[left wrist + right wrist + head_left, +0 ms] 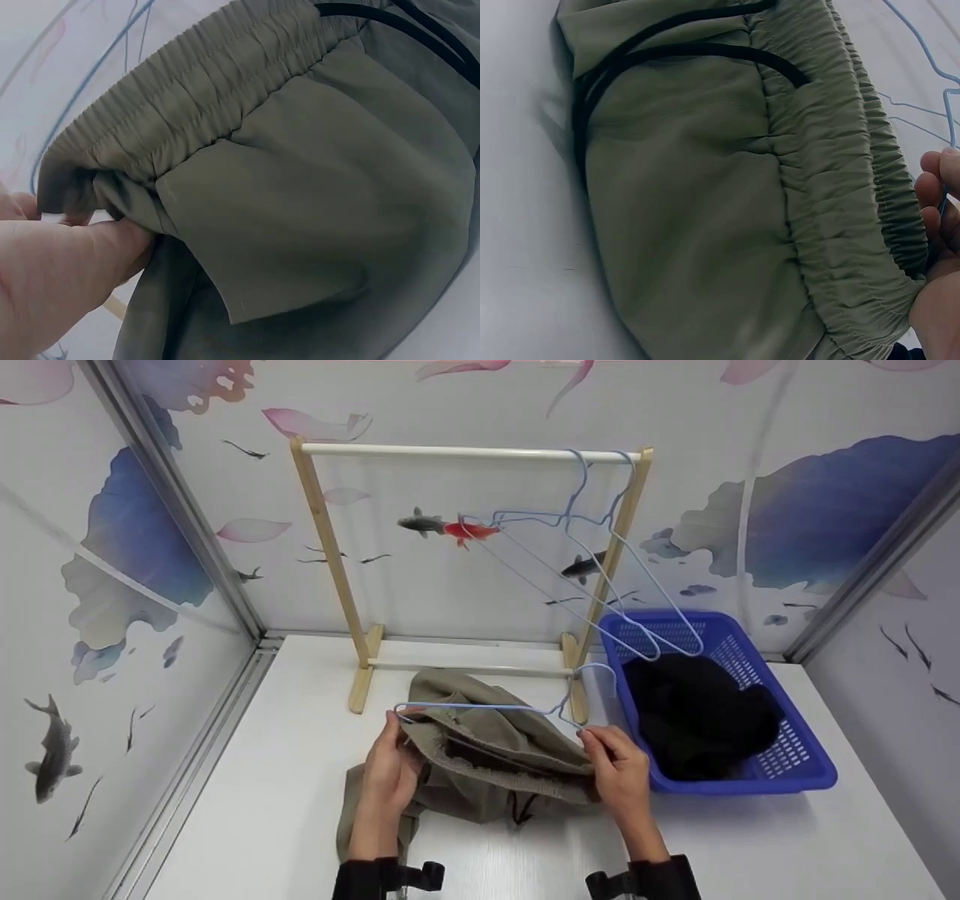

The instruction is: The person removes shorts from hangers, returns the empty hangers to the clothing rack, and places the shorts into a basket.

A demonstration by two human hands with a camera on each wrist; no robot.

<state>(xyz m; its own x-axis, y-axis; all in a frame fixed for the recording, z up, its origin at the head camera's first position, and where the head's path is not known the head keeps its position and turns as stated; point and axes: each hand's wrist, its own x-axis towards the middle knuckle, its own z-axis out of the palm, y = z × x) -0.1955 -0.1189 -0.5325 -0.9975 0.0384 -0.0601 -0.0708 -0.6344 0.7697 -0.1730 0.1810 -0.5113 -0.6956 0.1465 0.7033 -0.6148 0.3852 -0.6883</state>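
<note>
a white bench [247, 817] fills the booth floor, closed in by walls [810, 510] printed with fish and blue petals. at its back stands a wooden rack [330, 555] with a white top rail, and two pale blue wire hangers [600, 570] hang at the rail's right end. to the right, touching the rack's foot, sits a blue plastic basket [795, 769] with a dark garment [697, 716] heaped inside.

in front of the rack, mid-bench, lies a pair of olive-green trousers [495, 765] (elastic waistband gathered, a black drawstring [667, 52] looping across the cloth). a third blue hanger [480, 707] lies along the waistband, its hook pointing toward the basket.

the left hand [390, 772] has its grip closed on the waistband's left end, thumb [90, 240] pressing the bunched fabric against the fingers; the hanger's left corner is just beside it. the right hand [619, 769] pinches the waistband's right end, fingers [937, 195] curled over the elastic, with the hanger wire near the hook running by the fingertips. black straps sit at both wrists.
</note>
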